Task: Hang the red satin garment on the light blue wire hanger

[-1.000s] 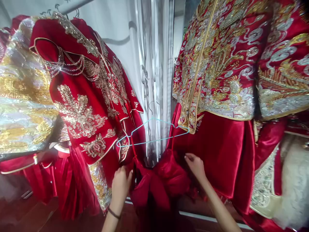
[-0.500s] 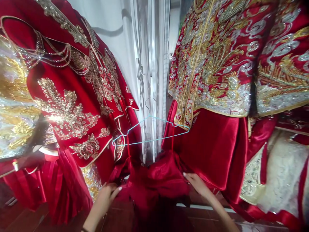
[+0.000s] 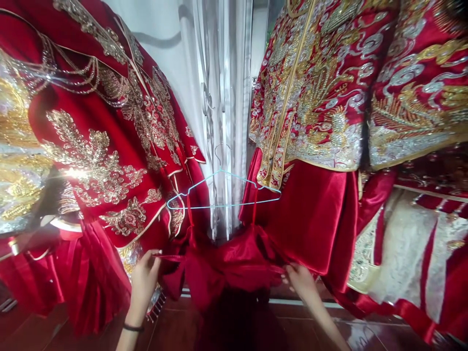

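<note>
A dark red strappy dress (image 3: 234,261) hangs by its thin straps from a light blue wire hanger (image 3: 223,205) in the middle of the view. My left hand (image 3: 145,270), with a dark band at the wrist, pinches a thin red strap (image 3: 168,256) and pulls it out to the left of the bodice. At the right side of the dress, my right hand (image 3: 298,279) is closed on the red fabric near the bodice edge. The lower part of the dress falls into shadow. What the hanger's hook rests on is hard to make out.
A red jacket with silver beading (image 3: 106,146) hangs close on the left. On the right hangs a gold-and-silver embroidered jacket (image 3: 321,97) over a red satin skirt (image 3: 314,214). A white curtain (image 3: 157,39) is behind, and brown floor tiles (image 3: 175,326) lie below.
My left hand has moved up and left, drawing the red strap out sideways. My right hand has curled its fingers at the dress's right edge. The view has shifted slightly.
</note>
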